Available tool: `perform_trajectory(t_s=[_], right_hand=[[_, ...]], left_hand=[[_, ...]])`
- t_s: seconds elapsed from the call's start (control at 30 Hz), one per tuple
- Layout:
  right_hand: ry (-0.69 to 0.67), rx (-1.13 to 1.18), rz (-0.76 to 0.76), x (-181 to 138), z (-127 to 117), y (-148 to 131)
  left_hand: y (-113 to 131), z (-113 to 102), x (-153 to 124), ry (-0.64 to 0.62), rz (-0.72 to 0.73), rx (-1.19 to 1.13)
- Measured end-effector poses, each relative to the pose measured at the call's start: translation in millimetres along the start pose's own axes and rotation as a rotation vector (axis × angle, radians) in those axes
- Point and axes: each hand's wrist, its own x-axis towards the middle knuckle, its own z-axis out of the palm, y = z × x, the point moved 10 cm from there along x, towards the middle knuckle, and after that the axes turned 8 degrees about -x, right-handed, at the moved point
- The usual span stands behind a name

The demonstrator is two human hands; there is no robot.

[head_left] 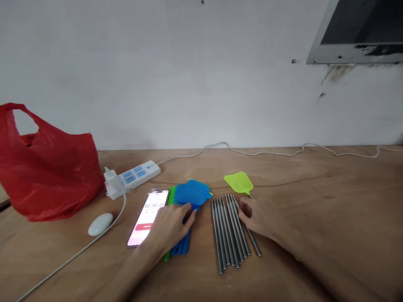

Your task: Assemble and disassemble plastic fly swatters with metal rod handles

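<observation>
My left hand (172,226) lies palm down on a stack of blue and green fly-swatter heads (192,193), its fingers curled over the blue handles near the top one. My right hand (260,218) rests on the table beside a row of several metal rods (228,228), fingers bent and touching the rod that carries a yellow-green swatter head (239,183). What its fingertips grip is hidden by the hand itself.
A phone (147,217) showing a timer lies left of the stack. A white power strip (132,178) with its cable, a white oval object (100,223) and a red plastic bag (47,167) stand at the left on the wooden table (330,201).
</observation>
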Motion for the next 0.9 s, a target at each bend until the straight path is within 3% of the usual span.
perform_trajectory(t_s=[0.23, 0.57, 0.73, 0.9], right_hand=[[-0.052, -0.021, 0.011, -3, -2, -3], [-0.02, 0.085, 0.169, -4, -1, 9], [0.082, 0.304, 0.255, -3, -4, 20], [0.193, 0.729, 0.271, 0, -7, 29]], left_hand=[[10, 10, -2, -0.075, 0.095, -0.038], [27, 13, -8, -0.098, 0.183, -0.109], [33, 11, -10, -0.061, 0.239, -0.141], [33, 11, -10, -0.051, 0.229, -0.167]])
